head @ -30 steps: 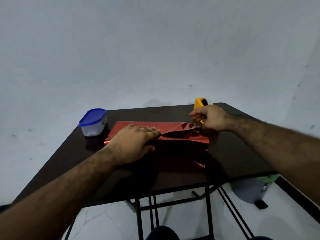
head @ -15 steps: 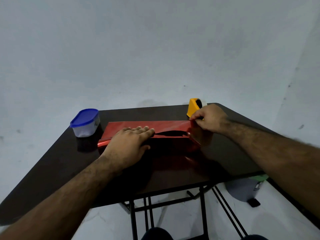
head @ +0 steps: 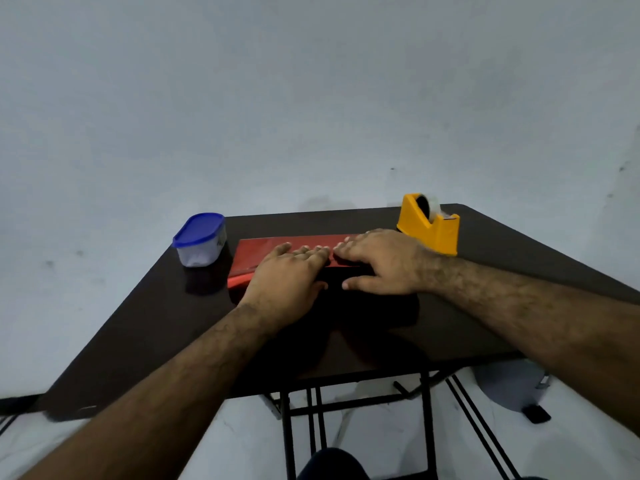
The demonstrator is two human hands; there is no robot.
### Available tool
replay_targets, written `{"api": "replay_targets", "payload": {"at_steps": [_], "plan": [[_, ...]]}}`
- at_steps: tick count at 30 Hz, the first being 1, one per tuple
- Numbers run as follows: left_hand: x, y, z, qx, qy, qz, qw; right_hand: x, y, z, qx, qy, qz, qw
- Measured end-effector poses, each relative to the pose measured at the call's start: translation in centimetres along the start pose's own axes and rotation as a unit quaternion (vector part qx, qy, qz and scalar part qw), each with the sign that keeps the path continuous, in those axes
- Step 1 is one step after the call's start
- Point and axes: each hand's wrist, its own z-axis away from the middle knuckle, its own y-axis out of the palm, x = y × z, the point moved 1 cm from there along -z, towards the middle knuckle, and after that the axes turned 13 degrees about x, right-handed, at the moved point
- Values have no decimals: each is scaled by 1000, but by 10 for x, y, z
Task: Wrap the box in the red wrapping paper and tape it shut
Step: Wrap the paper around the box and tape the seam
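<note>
While both hands lie flat, fingers straight, left hand (head: 287, 275) & right hand (head: 377, 263) press red paper (head: 258, 249) down mid-table (head: 519, 271), w/ dispenser (head: 429, 226) behind-right of paper, tub (head: 201, 240) just left.

View count: one, head-worn wide-angle camera; no second view, so no shared area.
Position: above the near edge of the dark brown rectangular table (head: 145, 327), on the person's side.
Facing: forward and down, across the tabletop toward the plain pale grey wall (head: 311, 98).
Nearness: close; both forearms run in from the bottom corners, left hand (head: 287, 275) and right hand (head: 377, 261) sit mid-frame.
Framing: wall fills the upper half, table the lower middle, black metal table legs (head: 426, 420) and pale floor at the bottom.
Distortion: wide-angle; table edges splay outward.
Far edge landmarks: yellow plastic tape dispenser (head: 429, 226) right, blue-lidded translucent plastic tub (head: 201, 240) left.
</note>
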Motion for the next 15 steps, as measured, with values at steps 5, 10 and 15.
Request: {"api": "replay_targets", "payload": {"at_steps": [5,10,15], "plan": [[5,-2,9,-22,-56,2,998,-2,6,3,-57,5,18,998],[27,-11,18,-15,-66,-24,997,-7,5,0,-46,25,20,998],[50,-20,30,-75,-147,57,985,-5,10,-4,-65,35,-5,997]]}}
